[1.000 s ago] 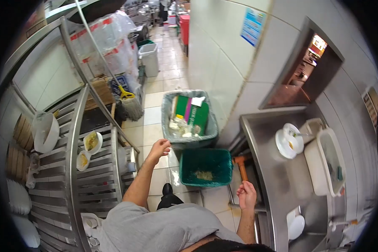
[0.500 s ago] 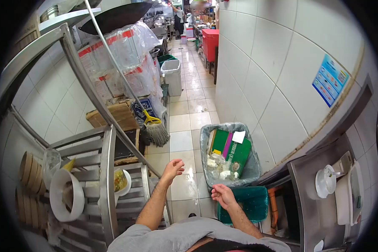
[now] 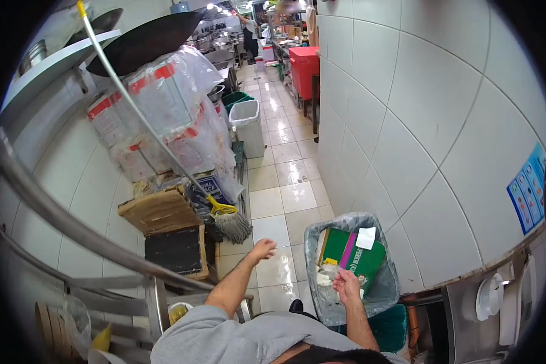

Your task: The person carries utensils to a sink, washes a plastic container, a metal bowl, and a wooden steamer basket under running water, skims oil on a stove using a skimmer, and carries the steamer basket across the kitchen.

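So the right hand is hovering nearer, green cardboard box lying around its one o'clock; left hand is hanging farther off, both grips loosely parted, pinching nothing visible.

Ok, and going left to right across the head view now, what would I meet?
Brown box → mop head → left hand → red container → right hand → white dishes → blue-and-white poster.

A glossy tiled floor stretches between a white-tiled wall and a metal rack toward bright lights at the far end.
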Demonstrator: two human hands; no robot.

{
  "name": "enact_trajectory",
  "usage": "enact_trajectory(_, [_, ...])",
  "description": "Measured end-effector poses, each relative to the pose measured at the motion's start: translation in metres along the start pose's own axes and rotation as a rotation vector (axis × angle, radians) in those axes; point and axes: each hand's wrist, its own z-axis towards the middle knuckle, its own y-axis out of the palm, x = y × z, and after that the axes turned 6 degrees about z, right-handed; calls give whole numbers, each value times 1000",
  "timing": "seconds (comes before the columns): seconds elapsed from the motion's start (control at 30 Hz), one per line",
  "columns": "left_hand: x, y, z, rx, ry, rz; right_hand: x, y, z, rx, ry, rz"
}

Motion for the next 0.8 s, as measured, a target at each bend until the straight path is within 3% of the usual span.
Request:
enact_trajectory(0.1, [-61,-54,25,191,-142,336,-20,56,22,-66,-79,-40])
enact_trajectory(0.13, [-99,-80,46,109,-172,420,-26,73,28,-49,-85,-43])
enact_trajectory(0.17, [-111,-96,46,142,-359,383,-32,91,35,-86,-103,-33])
enact_trajectory(0.23, [-134,-124,50,227,-489,371,-39,123,51,-127,-138,-19])
enact_trajectory(0.4, [-150,-195,102,277,-602,256,-33,169,120,-64,-162,-3])
enact_trajectory(0.57, [-108,-238,196,149,-449,137,-39,234,197,-19,-59,-28])
enact_trajectory(0.63, [-61,-239,223,140,-237,236,-48,265,224,-59,-52,-53])
enact_trajectory(0.7, [-41,-235,264,197,-116,149,-59,291,254,-63,-50,-67])
enact_trajectory(0.8, [-6,-233,320,86,-77,54,-76,323,299,-65,-66,-73])
